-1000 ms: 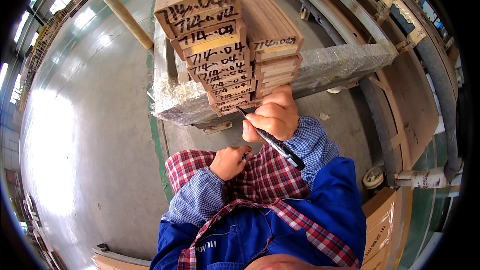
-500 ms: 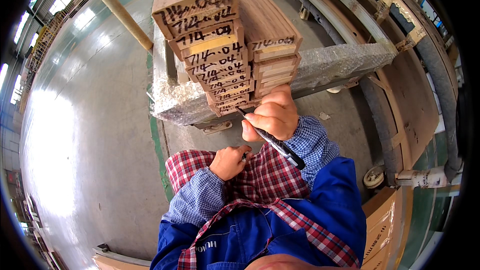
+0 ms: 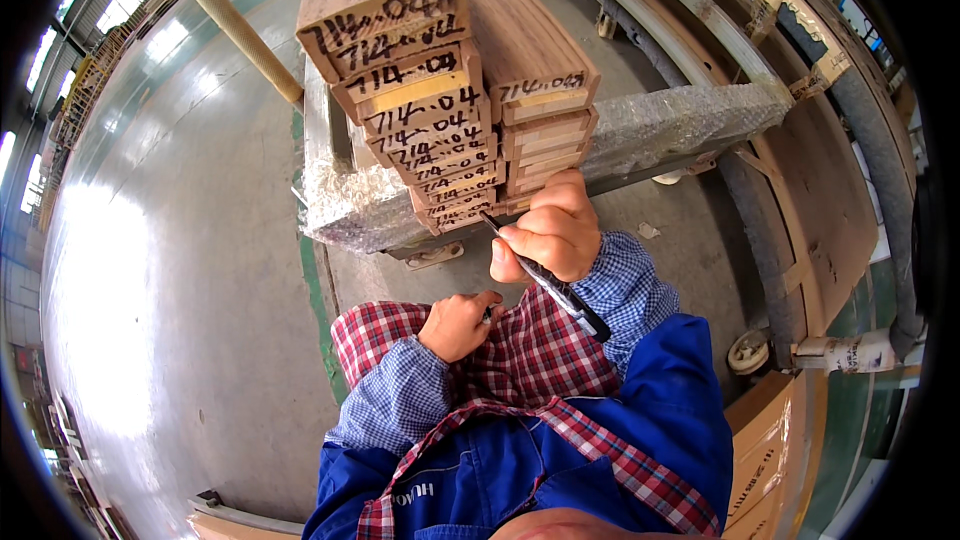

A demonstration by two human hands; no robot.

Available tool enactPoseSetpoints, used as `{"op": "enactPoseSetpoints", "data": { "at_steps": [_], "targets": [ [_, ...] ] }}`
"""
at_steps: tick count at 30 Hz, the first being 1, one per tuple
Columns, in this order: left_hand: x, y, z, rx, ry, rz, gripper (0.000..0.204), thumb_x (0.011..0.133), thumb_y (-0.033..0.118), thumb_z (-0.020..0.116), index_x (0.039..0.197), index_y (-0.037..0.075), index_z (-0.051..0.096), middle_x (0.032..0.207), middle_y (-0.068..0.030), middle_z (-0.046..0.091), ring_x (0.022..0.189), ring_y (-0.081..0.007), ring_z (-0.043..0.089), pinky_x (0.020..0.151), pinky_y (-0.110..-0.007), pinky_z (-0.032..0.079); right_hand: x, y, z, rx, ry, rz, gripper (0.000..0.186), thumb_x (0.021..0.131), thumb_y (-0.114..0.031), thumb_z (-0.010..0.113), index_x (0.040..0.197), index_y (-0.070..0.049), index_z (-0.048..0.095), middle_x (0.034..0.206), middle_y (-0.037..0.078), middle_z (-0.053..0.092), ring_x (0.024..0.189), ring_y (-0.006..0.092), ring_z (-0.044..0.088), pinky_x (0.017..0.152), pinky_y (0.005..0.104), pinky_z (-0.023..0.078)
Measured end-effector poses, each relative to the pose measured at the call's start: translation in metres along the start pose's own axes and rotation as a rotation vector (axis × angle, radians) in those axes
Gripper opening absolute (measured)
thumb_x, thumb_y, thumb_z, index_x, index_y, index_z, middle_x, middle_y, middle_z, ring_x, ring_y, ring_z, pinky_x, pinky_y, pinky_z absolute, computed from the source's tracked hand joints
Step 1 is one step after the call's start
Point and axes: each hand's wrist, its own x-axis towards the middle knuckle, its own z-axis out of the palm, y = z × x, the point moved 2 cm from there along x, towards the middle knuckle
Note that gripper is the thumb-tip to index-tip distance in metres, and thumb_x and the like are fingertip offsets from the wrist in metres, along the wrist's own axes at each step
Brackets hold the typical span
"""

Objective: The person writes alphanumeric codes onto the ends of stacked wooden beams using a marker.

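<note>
My right hand (image 3: 557, 235) grips a black marker pen (image 3: 560, 292), its tip at the end of one of the lowest boards in the left stack. Two stacks of wooden boards stand side by side: the left stack (image 3: 415, 105) carries black handwriting on nearly every board end. On the right stack (image 3: 545, 90) the writing shows only on the top board; the lower ends look bare. Over my lap, by the red plaid apron (image 3: 545, 355), my left hand (image 3: 460, 326) is closed around a small dark piece that looks like a pen cap (image 3: 488, 314), mostly hidden by the fingers.
Beneath the boards runs a cart beam (image 3: 680, 125) wrapped in bubble film. Metal rails (image 3: 690, 10) and a padded rack (image 3: 770, 240) stand to the right. A tan pole (image 3: 225, 15) rises at the far left. Cardboard boxes (image 3: 760, 450) sit at my lower right.
The marker tip has shifted slightly right along the lowest board ends, and a bit more writing shows there. The stacks appear slightly further left in view. My left hand stays put.
</note>
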Motion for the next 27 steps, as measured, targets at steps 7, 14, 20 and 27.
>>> {"op": "enactPoseSetpoints", "data": {
  "at_steps": [7,14,20,27],
  "targets": [
    [-0.001,0.0,0.0,-0.015,0.034,0.032,0.019,0.088,0.02,0.061,0.102,0.008,0.065,0.077,-0.0204,0.067,0.073,-0.0391,0.065,0.067,-0.047,0.053,0.0,0.0,0.001,-0.003,0.018,0.004,0.018,0.068,-0.008,0.066,0.083,-0.008,0.057,0.067,-0.001,0.05,0.067,0.0184,0.048,0.06,0.036,0.044],
    [-0.001,0.001,-0.001,-0.013,0.029,0.023,0.02,0.089,0.021,0.06,0.102,0.007,0.065,0.077,-0.0206,0.066,0.073,-0.0389,0.065,0.066,-0.046,0.053,0.0,0.0,0.001,0.01,0.032,0.018,0.016,0.068,-0.008,0.065,0.082,-0.009,0.056,0.065,-0.001,0.048,0.066,0.0187,0.047,0.06,0.0364,0.044],
    [-0.001,0.002,-0.002,-0.009,0.012,0.001,0.02,0.089,0.021,0.06,0.102,0.007,0.064,0.077,-0.0215,0.066,0.073,-0.0394,0.065,0.065,-0.047,0.053,0.0,0.0,-0.001,0.074,-0.004,0.011,0.017,0.068,-0.012,0.067,0.081,-0.01,0.057,0.065,-0.003,0.049,0.067,0.0187,0.048,0.06,0.0368,0.041],
    [0.001,-0.001,0.003,-0.035,0.064,0.056,0.018,0.087,0.019,0.06,0.1,0.007,0.063,0.079,-0.0208,0.066,0.073,-0.0409,0.064,0.066,-0.049,0.052,-0.002,-0.009,0.011,0.012,-0.089,0.007,0.025,0.066,-0.02,0.076,0.087,-0.017,0.062,0.072,-0.01,0.056,0.072,0.0142,0.051,0.075,0.034,0.038]
  ]
}}
